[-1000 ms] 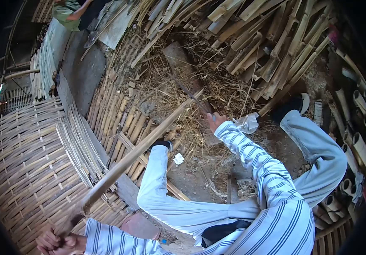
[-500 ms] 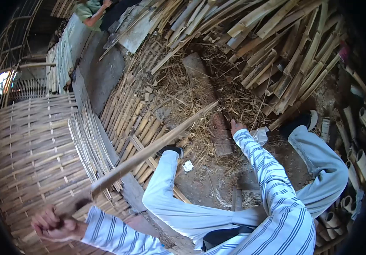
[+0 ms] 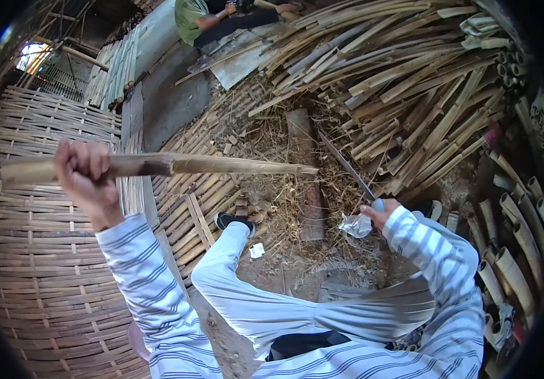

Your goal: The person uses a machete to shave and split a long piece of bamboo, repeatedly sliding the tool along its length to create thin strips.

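My left hand point(image 3: 88, 180) is wrapped round a long split bamboo piece point(image 3: 234, 165), held out almost level. The bamboo's thin far end reaches over a wooden log point(image 3: 311, 215) lying on the ground. In my right hand point(image 3: 382, 213) is a long-bladed knife point(image 3: 351, 169), gripped by its pale handle, with the blade slanting up and left. The blade is apart from the bamboo, to the right of the log. Shavings point(image 3: 284, 208) lie thick around the log. A crumpled white wrapper point(image 3: 355, 225) rests just left of my right hand.
A large stack of split bamboo point(image 3: 411, 95) fills the upper right. Cut bamboo tubes point(image 3: 515, 278) stand at the right edge. A woven bamboo panel point(image 3: 50, 265) covers the left side. Another person point(image 3: 205, 22) sits at the top. Bamboo slats point(image 3: 183, 218) lie beside my foot.
My left hand has risen with the bamboo, which has swung from a steep slant to nearly level. My right hand has drawn back right, bringing the knife blade into plain view. The camera view has shifted.
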